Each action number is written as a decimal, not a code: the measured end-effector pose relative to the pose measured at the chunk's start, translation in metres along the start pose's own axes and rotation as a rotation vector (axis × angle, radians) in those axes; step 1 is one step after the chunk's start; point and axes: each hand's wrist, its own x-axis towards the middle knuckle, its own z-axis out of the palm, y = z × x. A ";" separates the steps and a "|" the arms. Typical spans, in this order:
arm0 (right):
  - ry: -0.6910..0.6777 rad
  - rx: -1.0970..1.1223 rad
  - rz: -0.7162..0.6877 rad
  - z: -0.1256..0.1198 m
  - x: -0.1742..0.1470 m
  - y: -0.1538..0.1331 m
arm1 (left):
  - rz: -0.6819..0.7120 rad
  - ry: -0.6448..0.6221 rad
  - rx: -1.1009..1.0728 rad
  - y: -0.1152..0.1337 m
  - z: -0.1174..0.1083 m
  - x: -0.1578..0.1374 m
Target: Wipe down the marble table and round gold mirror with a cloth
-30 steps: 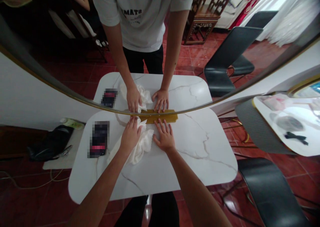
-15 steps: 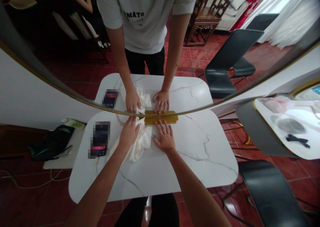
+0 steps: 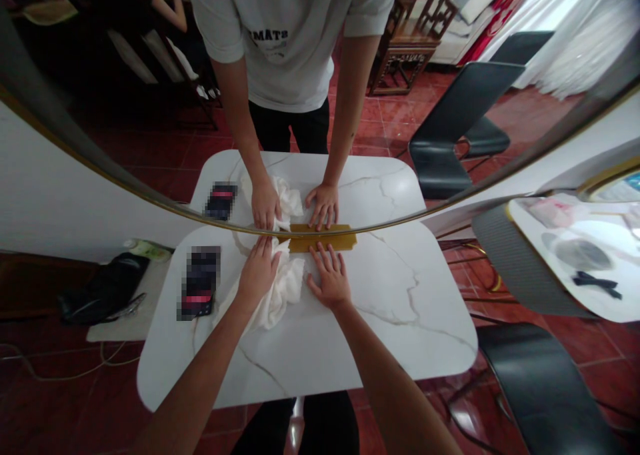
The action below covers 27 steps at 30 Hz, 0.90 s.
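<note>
White cloth (image 3: pixel 289 287): prob light, floppy; best grabbed by the folds right of left hand (image 3: pixel 257 273)
Left hand: on top, can't tell if gripping
Right hand (image 3: pixel 330 280): fingers spread apart

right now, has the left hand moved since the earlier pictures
Yes, slightly: the left hand has shifted to the left, farther from the right end of the gold plate on the table.

A black chair (image 3: pixel 540 375) stands on red tiles (image 3: pixel 595 343).
</note>
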 end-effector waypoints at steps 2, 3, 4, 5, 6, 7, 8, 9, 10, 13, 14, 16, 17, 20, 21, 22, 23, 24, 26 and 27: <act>0.001 0.001 -0.002 0.000 0.000 0.000 | -0.002 -0.006 -0.002 -0.003 -0.001 0.007; 0.002 0.000 -0.003 0.000 0.000 0.000 | 0.000 -0.010 -0.003 -0.004 -0.002 0.009; 0.003 0.000 -0.004 0.000 0.000 0.000 | 0.003 -0.011 -0.005 -0.004 -0.002 0.009; 0.003 -0.001 -0.004 0.000 0.000 0.000 | 0.009 -0.013 -0.007 -0.003 -0.002 0.008; 0.003 -0.003 -0.003 0.000 0.000 0.000 | 0.015 -0.014 -0.007 -0.002 -0.002 0.006; 0.002 -0.004 -0.003 0.000 0.000 0.000 | 0.023 -0.017 -0.004 0.001 -0.002 0.002; 0.001 -0.005 -0.003 0.000 0.000 0.000 | 0.030 -0.022 0.001 0.004 -0.002 -0.001; -0.001 -0.007 -0.005 0.000 0.000 0.001 | 0.036 -0.028 0.009 0.008 -0.002 -0.005; -0.003 -0.008 -0.007 0.000 0.000 0.001 | 0.041 -0.031 0.017 0.011 -0.002 -0.009; -0.007 -0.015 -0.010 0.000 0.000 0.001 | 0.031 -0.019 0.050 0.023 -0.005 -0.017; -0.006 -0.017 -0.008 0.000 0.000 0.001 | 0.023 -0.011 0.062 0.027 -0.005 -0.018; -0.006 -0.019 -0.005 -0.001 0.000 0.001 | 0.006 -0.002 0.084 0.033 -0.005 -0.019; -0.007 -0.018 -0.005 -0.001 0.000 0.001 | 0.004 -0.001 0.091 0.035 -0.004 -0.019; -0.009 -0.017 -0.009 -0.002 0.000 0.000 | 0.046 -0.026 0.081 0.042 0.002 -0.016; -0.009 -0.017 -0.009 -0.002 0.000 0.000 | 0.081 -0.045 0.069 0.044 0.004 -0.015; -0.009 -0.019 -0.010 -0.001 0.001 0.000 | 0.127 -0.070 0.054 0.047 0.006 -0.013; -0.009 -0.022 -0.010 -0.001 0.001 0.000 | 0.178 -0.099 0.037 0.049 0.008 -0.011; -0.009 -0.026 -0.009 -0.001 0.001 0.000 | 0.226 -0.124 0.021 0.052 0.009 -0.009; -0.010 -0.034 -0.006 0.000 0.001 0.000 | 0.286 -0.154 0.003 0.056 0.010 -0.006; -0.009 -0.036 -0.004 0.001 0.001 0.000 | 0.290 -0.156 0.003 0.057 0.009 -0.005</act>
